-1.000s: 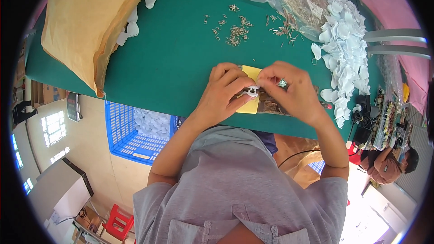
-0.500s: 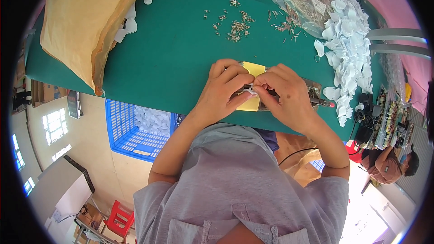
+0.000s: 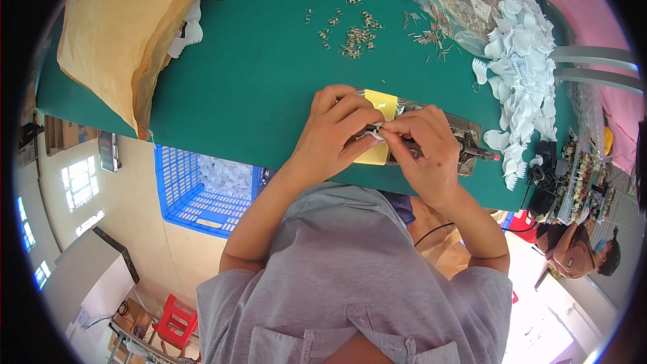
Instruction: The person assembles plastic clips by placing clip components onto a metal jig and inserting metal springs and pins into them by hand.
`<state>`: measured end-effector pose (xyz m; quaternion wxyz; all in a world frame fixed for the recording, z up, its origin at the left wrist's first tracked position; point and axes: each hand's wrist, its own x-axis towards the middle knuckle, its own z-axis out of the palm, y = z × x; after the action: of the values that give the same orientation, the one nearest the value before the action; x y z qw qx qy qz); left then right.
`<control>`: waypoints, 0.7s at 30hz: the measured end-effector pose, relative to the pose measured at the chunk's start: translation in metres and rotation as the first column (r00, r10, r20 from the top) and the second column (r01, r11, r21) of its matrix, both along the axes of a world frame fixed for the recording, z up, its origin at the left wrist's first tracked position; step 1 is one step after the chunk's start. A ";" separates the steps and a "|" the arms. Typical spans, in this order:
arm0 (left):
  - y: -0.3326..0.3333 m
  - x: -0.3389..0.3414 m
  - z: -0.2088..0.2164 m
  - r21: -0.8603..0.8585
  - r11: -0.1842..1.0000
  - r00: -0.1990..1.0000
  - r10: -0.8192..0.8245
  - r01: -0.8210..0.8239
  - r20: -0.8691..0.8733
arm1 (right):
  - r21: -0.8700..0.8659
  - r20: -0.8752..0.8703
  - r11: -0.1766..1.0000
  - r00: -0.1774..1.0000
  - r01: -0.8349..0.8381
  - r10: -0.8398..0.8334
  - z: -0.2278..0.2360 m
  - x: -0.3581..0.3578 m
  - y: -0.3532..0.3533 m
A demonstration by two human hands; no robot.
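Since the earlier frames the right hand [image 3: 424, 152] has slid down and toward the body, so more of the metal hand tool [image 3: 465, 141] behind it shows, and its fingertips now meet the left hand's at one spot. Between them sits a small white plastic clip piece [image 3: 375, 132], pale, thin and partly toothed; only a sliver shows, the rest being hidden by fingers. It lies above the near edge of the green table [image 3: 256, 87], over a yellow pad [image 3: 379, 104] that peeks out above and below the hands.

The left hand [image 3: 333, 135] comes in from the lower left, its wrist bent and its knuckles turned up, the fingers curled over the piece and the thumb pressed in from below, so it pinches the clip on its left side. The right hand comes in from the lower right, its thumb and forefinger closed on the clip's right end and the other fingers folded under. Both forearms angle inward from the grey shirt.

Further back on the table lie loose small metal springs [image 3: 354, 34], clear bags of metal parts [image 3: 458, 0] and, to the right, a heap of white comb-like pieces [image 3: 522, 47]. A tan sack [image 3: 128, 34] fills the far left corner. Below the table edge stands a blue crate [image 3: 202, 195] holding more white pieces.
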<state>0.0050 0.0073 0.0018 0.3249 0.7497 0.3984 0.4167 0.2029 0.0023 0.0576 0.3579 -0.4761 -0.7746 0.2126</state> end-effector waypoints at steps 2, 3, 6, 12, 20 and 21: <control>0.000 0.001 0.000 0.001 1.000 1.000 -0.003 0.003 0.003 | -0.040 -0.007 0.999 1.000 0.002 -0.002 0.006 0.001 0.001; 0.000 0.000 0.000 -0.007 1.000 1.000 -0.004 0.004 0.004 | -0.123 0.017 0.992 1.000 -0.012 0.014 0.012 0.001 0.004; 0.005 -0.001 0.002 -0.002 1.000 1.000 -0.021 0.021 0.017 | -0.381 0.000 0.923 0.998 -0.054 0.058 0.028 0.004 0.022; 0.012 0.000 0.011 -0.224 0.968 0.987 -0.086 0.115 0.137 | -0.631 -0.049 0.762 0.987 -0.147 0.150 0.033 0.011 0.046; 0.019 0.003 0.005 -0.134 0.983 0.980 -0.099 0.123 0.172 | -0.538 -0.164 0.841 0.985 -0.049 -0.048 0.014 0.048 0.051; 0.020 0.003 0.007 -0.141 0.981 0.982 -0.108 0.131 0.158 | -0.538 -0.164 0.842 0.985 -0.046 -0.052 0.015 0.056 0.051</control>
<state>0.0080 0.0271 0.0090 0.4338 0.7125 0.3574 0.4201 0.2590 0.0529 0.0729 0.2754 -0.5385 -0.6489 0.4616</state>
